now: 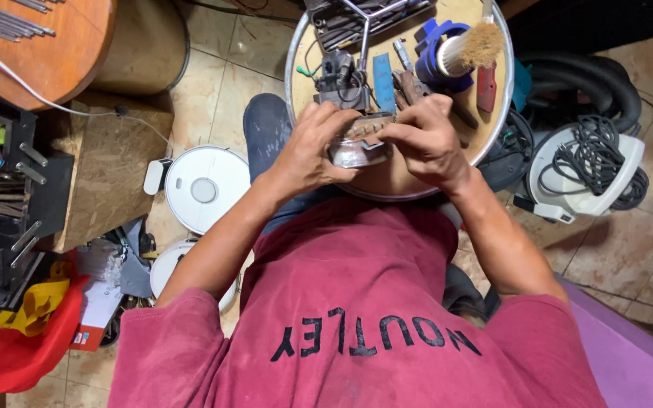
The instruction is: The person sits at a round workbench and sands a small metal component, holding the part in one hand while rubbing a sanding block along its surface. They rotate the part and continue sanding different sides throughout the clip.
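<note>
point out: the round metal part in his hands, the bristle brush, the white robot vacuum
round metal part (357,151), head view, shiny lower rim between both hands
bristle brush (481,44), head view, tan bristle tuft
white robot vacuum (205,189), head view, centre of top cover

Round toothed metal part (360,140); tilted; above round table edge

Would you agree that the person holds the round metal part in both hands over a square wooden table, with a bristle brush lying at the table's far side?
Not quite: the table is round, not square, as the head view shows by its curved metal rim. The rest holds: the left hand and right hand both grip the round metal part over it, and the bristle brush lies at the far side.
</note>
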